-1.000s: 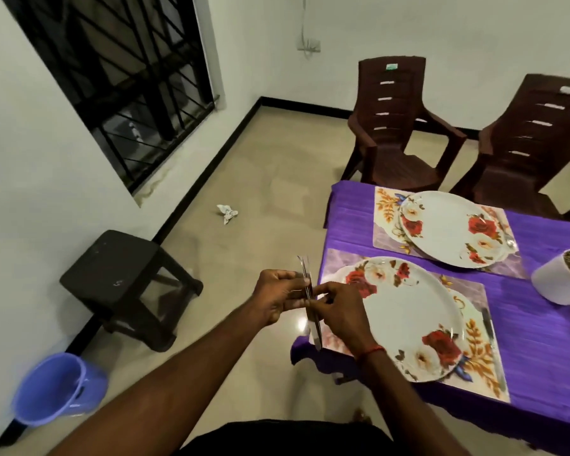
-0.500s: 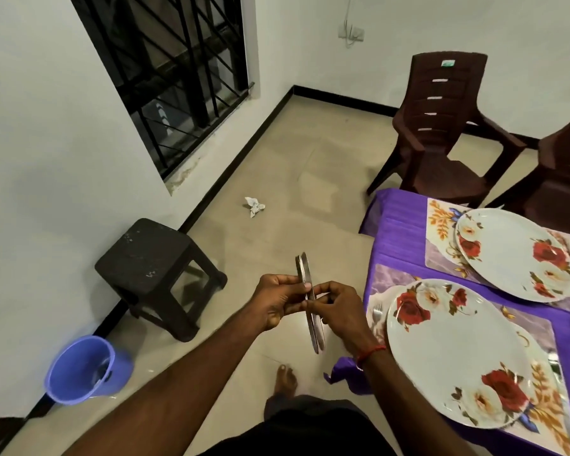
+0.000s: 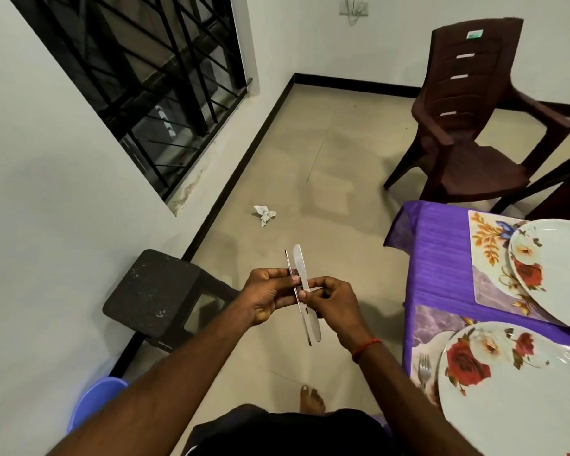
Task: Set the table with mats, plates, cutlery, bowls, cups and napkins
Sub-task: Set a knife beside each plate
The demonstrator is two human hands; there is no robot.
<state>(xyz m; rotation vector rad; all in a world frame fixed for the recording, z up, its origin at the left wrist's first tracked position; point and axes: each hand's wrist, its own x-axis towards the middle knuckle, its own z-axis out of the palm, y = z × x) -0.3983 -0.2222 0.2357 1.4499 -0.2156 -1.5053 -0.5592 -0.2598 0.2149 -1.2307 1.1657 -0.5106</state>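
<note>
Over the floor left of the table, my left hand (image 3: 266, 297) and my right hand (image 3: 335, 303) pinch two steel table knives (image 3: 301, 278) held upright side by side. My right fingers grip the nearer knife, my left fingers the thinner edge-on one. On the purple tablecloth (image 3: 441, 258) lie two floral mats (image 3: 484, 245), each under a white rose-patterned plate: the near plate (image 3: 507, 390) and the far plate (image 3: 560, 264). A fork (image 3: 424, 366) rests on the near mat, left of the near plate.
A dark stool (image 3: 155, 291) stands by the wall at my left, with a blue bucket (image 3: 94, 399) below it. A crumpled paper (image 3: 264, 213) lies on the floor. A brown plastic chair (image 3: 468, 120) stands beyond the table's corner. My bare foot (image 3: 311, 399) shows below.
The view has swung left, so the table has slid toward the right edge. The two knives have spread slightly apart in my fingers, the flat of one blade showing.
</note>
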